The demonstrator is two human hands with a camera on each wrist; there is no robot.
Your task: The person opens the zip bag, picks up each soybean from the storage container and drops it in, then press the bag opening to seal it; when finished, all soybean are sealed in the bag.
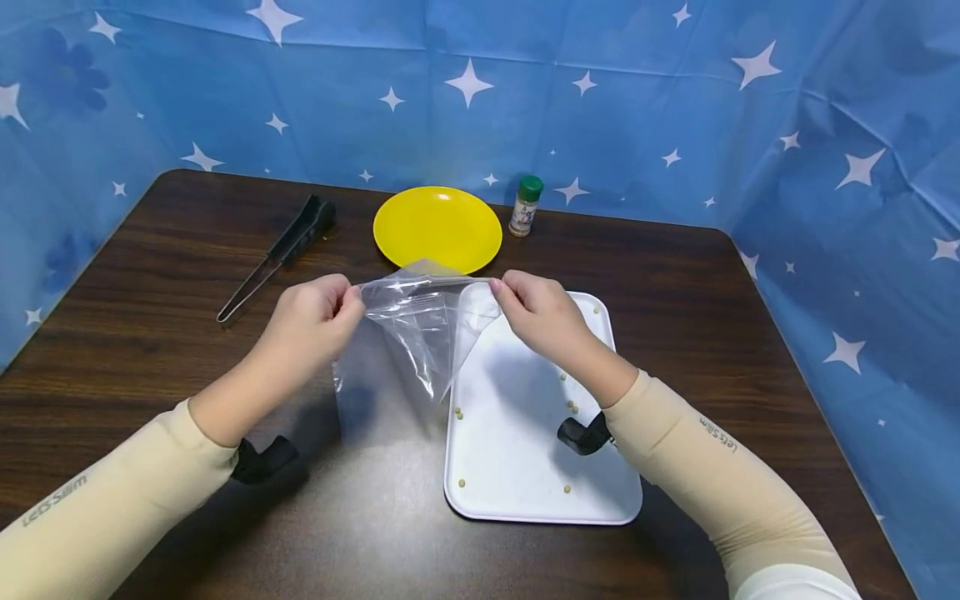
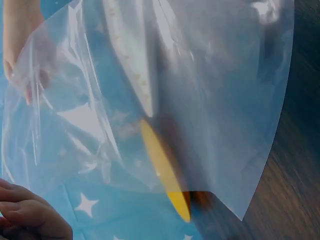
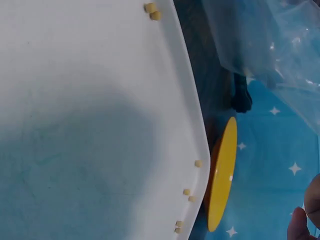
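Note:
A clear plastic zip bag (image 1: 412, 333) hangs stretched between both hands, above the table and over the left edge of a white tray (image 1: 517, 467). My left hand (image 1: 311, 317) pinches one upper corner of the bag with curled fingers and thumb. At the opposite upper corner, my right hand (image 1: 543, 312) grips the bag's edge between thumb and fingers. Several small yellowish pellets (image 1: 573, 407) lie scattered on the tray. Through the film in the left wrist view, the bag (image 2: 225, 110) looks see-through, with the tray and plate behind it.
A yellow plate (image 1: 437, 225) sits at the back of the dark wooden table (image 1: 697, 333). To its right stands a green-capped seasoning bottle (image 1: 525, 207). Black-handled tongs (image 1: 277, 258) lie at the back left. A blue star-patterned curtain (image 1: 615, 108) surrounds the table's far sides.

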